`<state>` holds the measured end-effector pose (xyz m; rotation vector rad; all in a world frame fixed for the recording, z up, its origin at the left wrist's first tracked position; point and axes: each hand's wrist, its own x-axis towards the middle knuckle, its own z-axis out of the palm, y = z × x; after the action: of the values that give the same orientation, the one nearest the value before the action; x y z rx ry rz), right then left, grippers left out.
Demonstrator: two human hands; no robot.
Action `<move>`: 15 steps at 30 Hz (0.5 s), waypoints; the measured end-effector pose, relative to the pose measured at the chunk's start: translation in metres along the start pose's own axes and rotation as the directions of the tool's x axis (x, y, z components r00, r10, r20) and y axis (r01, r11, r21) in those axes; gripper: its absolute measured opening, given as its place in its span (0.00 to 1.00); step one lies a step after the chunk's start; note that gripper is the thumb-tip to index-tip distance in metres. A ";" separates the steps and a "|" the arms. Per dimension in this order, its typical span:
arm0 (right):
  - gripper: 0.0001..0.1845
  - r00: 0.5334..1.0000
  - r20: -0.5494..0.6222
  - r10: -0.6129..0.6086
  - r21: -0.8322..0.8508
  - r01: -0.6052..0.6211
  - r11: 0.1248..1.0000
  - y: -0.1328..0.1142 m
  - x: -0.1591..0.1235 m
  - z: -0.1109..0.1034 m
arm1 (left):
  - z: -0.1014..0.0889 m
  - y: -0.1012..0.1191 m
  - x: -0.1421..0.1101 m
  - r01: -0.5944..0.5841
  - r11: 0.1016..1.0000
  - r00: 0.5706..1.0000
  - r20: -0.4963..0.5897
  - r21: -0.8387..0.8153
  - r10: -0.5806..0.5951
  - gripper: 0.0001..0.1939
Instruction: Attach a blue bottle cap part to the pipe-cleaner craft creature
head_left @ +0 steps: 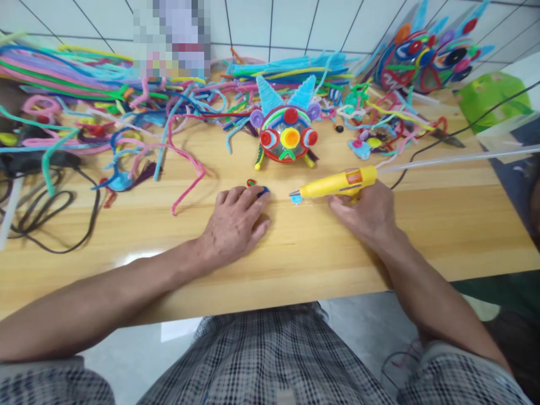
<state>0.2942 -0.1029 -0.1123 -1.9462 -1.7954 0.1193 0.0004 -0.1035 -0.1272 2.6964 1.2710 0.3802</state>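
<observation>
A yellow hot glue gun [337, 184] is gripped in my right hand [371, 212], its metal tip pointing left. Under the tip lies a small light blue piece [296, 199] on the wooden table. My left hand [236, 224] rests on the tabletop, thumb apart from the fingers. Its fingertips touch a small dark blue piece [263, 192], partly hidden by them. Just beyond is a small red and green coil [251, 182]. Behind both hands stands a round face figure [287, 135] with light blue horns, red eyes and a yellow nose.
Bundled pipe cleaners [80, 73] and loose bent ones spread along the back wall. Two similar face figures [422, 59] stand at the back right, near a green bag [493, 101]. A black cable [434, 147] runs behind the glue gun; another cable [63, 247] coils at left.
</observation>
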 end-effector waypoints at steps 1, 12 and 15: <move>0.20 1.000 -0.004 -0.005 -0.011 0.005 1.000 -0.001 0.000 0.000 | 0.001 0.000 -0.002 -0.029 0.999 1.000 -0.005 -0.015 0.028 0.26; 0.17 0.983 -0.005 -0.183 -0.093 0.182 0.979 -0.011 -0.006 -0.004 | 0.009 0.003 -0.013 -0.198 0.971 0.980 -0.059 -0.135 0.192 0.27; 0.16 0.966 0.007 -0.259 -0.132 0.257 0.957 -0.013 -0.007 -0.004 | 0.009 0.004 -0.012 -0.172 0.974 0.985 -0.041 -0.147 0.168 0.28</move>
<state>0.2829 -0.1110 -0.1051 -1.7729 -2.0782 -0.0990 -0.0014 -0.1160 -0.1365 2.6862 0.9774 0.5135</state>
